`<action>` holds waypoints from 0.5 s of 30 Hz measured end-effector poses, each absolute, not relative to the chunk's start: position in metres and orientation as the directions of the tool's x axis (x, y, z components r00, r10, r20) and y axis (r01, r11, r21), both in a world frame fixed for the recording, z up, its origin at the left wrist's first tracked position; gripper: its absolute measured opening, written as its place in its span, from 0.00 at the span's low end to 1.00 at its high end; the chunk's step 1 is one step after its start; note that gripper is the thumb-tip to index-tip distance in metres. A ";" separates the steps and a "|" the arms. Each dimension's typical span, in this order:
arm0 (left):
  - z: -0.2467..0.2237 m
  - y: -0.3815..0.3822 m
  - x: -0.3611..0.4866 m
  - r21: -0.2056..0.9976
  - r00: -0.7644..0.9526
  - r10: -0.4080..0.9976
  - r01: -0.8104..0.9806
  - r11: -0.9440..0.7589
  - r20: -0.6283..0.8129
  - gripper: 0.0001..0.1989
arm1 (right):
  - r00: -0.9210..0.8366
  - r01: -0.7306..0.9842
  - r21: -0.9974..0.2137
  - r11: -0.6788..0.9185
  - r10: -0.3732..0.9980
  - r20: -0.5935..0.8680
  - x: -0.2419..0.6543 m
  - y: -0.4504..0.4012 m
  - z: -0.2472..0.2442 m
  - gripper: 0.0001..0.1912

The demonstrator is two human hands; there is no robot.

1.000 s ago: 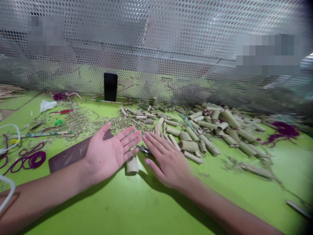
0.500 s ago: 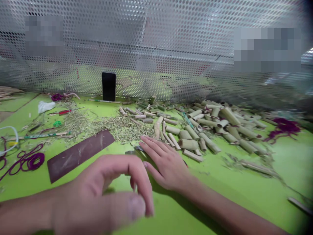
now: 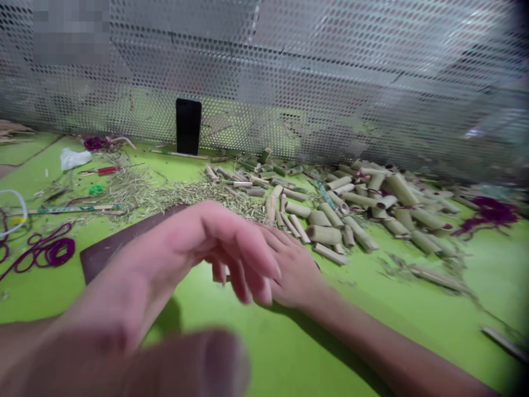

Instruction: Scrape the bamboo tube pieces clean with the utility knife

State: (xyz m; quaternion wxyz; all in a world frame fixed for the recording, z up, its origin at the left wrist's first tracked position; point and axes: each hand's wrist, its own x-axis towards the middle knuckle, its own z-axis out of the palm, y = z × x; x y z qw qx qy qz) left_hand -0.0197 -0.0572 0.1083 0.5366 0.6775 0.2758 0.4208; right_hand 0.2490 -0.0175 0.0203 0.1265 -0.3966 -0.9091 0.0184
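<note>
My left hand (image 3: 206, 242) is raised close to the camera, its fingers curved and thumb held apart, with nothing between them. Beyond it, my right hand (image 3: 295, 267) lies palm down on the green table (image 3: 198, 353); its fingertips are partly covered by the left fingers. Cut bamboo tubes and strips (image 3: 324, 234) lie just past the right hand. Behind the left wrist a flat dark brown sheet (image 3: 97, 256) shows only in part. A heap of thin plant shavings (image 3: 198, 193) spreads beyond both hands.
A black phone (image 3: 188, 127) leans upright against the perforated metal screen (image 3: 256, 82). Purple cord (image 3: 61, 251) lies coiled at left, with more purple cord (image 3: 491, 212) at far right. A red-handled tool (image 3: 109, 170) and a crumpled white piece (image 3: 75, 159) rest at back left.
My left hand has risen and turned, its fingers reaching further forward and now overlapping my right hand. The right hand stays flat on the table. The camera has tilted slightly down.
</note>
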 end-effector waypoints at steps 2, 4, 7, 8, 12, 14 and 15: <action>0.100 -0.041 -0.013 0.970 0.469 0.852 -0.047 -0.238 0.232 0.12 | -0.657 0.710 -0.126 0.693 0.716 0.235 0.249 -0.016 0.020 0.27; 0.084 -0.022 -0.008 0.982 0.427 0.893 0.056 -0.181 0.140 0.23 | -0.659 0.709 -0.110 0.697 0.710 0.250 0.250 -0.014 0.019 0.26; 0.055 -0.002 -0.005 0.962 0.392 0.918 0.226 -0.152 0.053 0.16 | -0.649 0.723 -0.087 0.685 0.717 0.253 0.251 -0.012 0.017 0.22; 0.047 0.001 -0.005 0.942 0.385 0.921 0.283 -0.180 0.061 0.12 | -0.644 0.729 -0.084 0.679 0.722 0.252 0.252 -0.011 0.016 0.20; 0.031 -0.002 -0.008 0.815 0.519 0.844 0.427 -0.392 0.134 0.17 | -0.635 0.740 -0.085 0.667 0.735 0.238 0.252 -0.008 0.016 0.15; 0.028 -0.006 -0.009 0.752 0.596 0.789 0.450 -0.481 0.149 0.24 | -0.635 0.742 -0.080 0.665 0.737 0.233 0.252 -0.008 0.016 0.13; 0.026 -0.007 -0.009 0.724 0.625 0.766 0.455 -0.518 0.155 0.28 | -0.635 0.743 -0.078 0.665 0.737 0.232 0.252 -0.008 0.016 0.12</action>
